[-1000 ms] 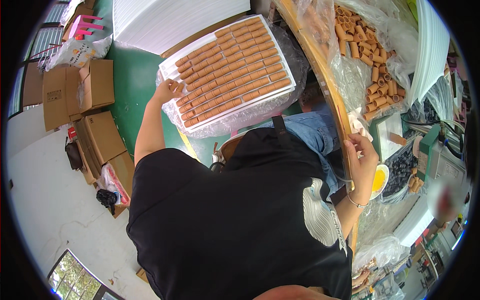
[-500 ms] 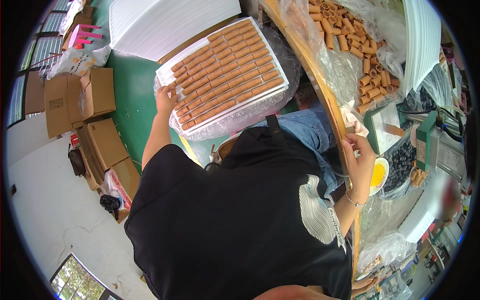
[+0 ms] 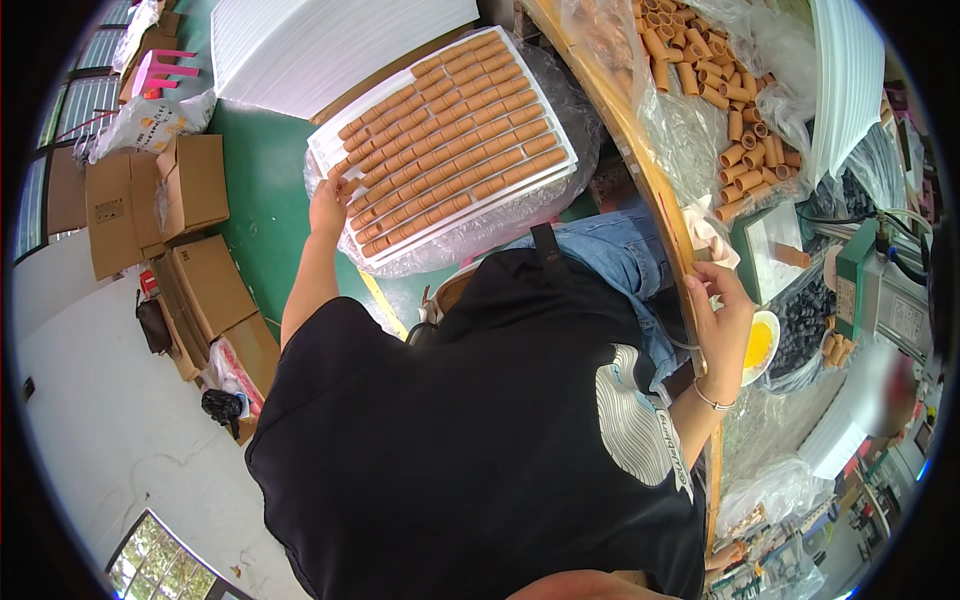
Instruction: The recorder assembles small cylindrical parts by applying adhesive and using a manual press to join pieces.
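Note:
A white tray (image 3: 324,140) holds several rows of short orange-brown tubes (image 3: 440,140) laid end to end. My left hand (image 3: 328,205) is at the tray's left end, its fingers pinched at the tube at the end of one row. The fingers partly hide that tube. On the right, my right hand (image 3: 722,310) rests on the wooden table edge (image 3: 650,180), fingers bent and closed over it. Beside its wrist stands a white bowl (image 3: 768,330) with something yellow in it.
Loose orange-brown tubes (image 3: 745,165) lie heaped on clear plastic on the table. A green-framed machine part (image 3: 765,255) stands beyond my right hand. White stacked sheets (image 3: 330,50) rise behind the tray. Cardboard boxes (image 3: 195,185) and a pink stool (image 3: 160,70) are at the left.
My left hand has shifted slightly along the tray's left end, toward my body. The right hand stays at the table edge. The whole view has shifted a little.

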### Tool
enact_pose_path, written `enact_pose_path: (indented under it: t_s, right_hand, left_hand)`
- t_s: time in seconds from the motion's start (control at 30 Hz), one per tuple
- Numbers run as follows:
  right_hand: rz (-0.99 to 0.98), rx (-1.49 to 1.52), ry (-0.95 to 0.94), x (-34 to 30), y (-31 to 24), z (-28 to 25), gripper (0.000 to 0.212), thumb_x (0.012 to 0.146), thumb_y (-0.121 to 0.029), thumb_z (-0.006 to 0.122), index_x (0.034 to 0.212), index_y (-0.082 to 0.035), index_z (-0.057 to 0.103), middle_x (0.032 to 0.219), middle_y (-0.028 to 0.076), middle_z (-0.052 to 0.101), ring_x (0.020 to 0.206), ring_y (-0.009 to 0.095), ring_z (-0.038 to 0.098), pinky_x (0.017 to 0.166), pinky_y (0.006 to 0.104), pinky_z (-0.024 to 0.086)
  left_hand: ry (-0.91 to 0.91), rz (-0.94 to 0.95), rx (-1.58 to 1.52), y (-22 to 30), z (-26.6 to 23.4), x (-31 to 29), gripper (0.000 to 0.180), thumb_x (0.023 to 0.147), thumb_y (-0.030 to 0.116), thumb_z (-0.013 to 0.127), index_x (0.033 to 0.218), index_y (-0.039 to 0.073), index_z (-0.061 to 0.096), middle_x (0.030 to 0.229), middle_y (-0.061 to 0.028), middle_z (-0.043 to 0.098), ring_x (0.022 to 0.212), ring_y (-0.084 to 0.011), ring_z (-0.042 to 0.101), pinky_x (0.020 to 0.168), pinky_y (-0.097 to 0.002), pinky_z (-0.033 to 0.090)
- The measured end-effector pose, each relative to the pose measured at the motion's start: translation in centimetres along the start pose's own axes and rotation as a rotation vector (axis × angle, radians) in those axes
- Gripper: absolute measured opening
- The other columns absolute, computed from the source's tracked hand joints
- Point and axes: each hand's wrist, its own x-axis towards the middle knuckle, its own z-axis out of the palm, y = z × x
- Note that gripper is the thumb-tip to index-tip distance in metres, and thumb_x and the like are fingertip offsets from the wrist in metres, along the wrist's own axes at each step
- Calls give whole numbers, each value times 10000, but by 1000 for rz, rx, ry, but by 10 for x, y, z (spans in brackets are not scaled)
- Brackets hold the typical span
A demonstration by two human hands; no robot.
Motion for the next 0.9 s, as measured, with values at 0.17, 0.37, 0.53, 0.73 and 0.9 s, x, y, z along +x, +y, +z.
enact_pose_path:
  t_s: [0.17, 0.37, 0.53, 0.73, 0.9]
  right_hand:
    - [-26, 4, 26, -1, -1, 3, 191, 818, -75, 733, 971, 13, 661, 775, 93, 632, 641, 176, 573, 611, 284, 461]
    - [37, -10, -35, -2, -6, 4, 203, 830, -60, 712, 1004, 33, 667, 815, 76, 653, 705, 143, 562, 672, 264, 463]
    - [-42, -4, 11, -1, -5, 2, 206, 816, -77, 734, 982, 21, 659, 790, 102, 640, 634, 183, 571, 609, 289, 466]
    - [-8, -14, 13, -5, 0, -1, 210, 813, -82, 737, 982, 18, 663, 803, 103, 645, 642, 189, 579, 615, 293, 469]
    - [-28, 2, 119, -14, 8, -19, 209, 789, -111, 748, 963, -17, 683, 813, 111, 661, 654, 214, 610, 622, 312, 486]
  left_hand:
    - [-68, -13, -56, -25, -5, 11, 371, 792, 82, 714, 1153, 118, 638, 1039, -139, 626, 927, -296, 641, 829, -379, 520]
    - [240, -35, -3, -29, 9, 38, 369, 800, 106, 721, 1157, 144, 635, 1090, -153, 604, 953, -333, 627, 851, -403, 517]
    - [64, -118, 13, -44, -2, 44, 311, 805, 176, 744, 1093, 142, 632, 1061, -139, 611, 936, -319, 635, 817, -399, 519]
    - [-16, 29, -5, -44, -6, 26, 308, 853, 199, 694, 1138, 98, 636, 1049, -173, 643, 963, -320, 643, 844, -398, 514]
    - [111, -446, -546, -73, 59, 29, 545, 963, 306, 523, 1402, -3, 428, 1392, -222, 495, 1260, -327, 503, 1062, -396, 389]
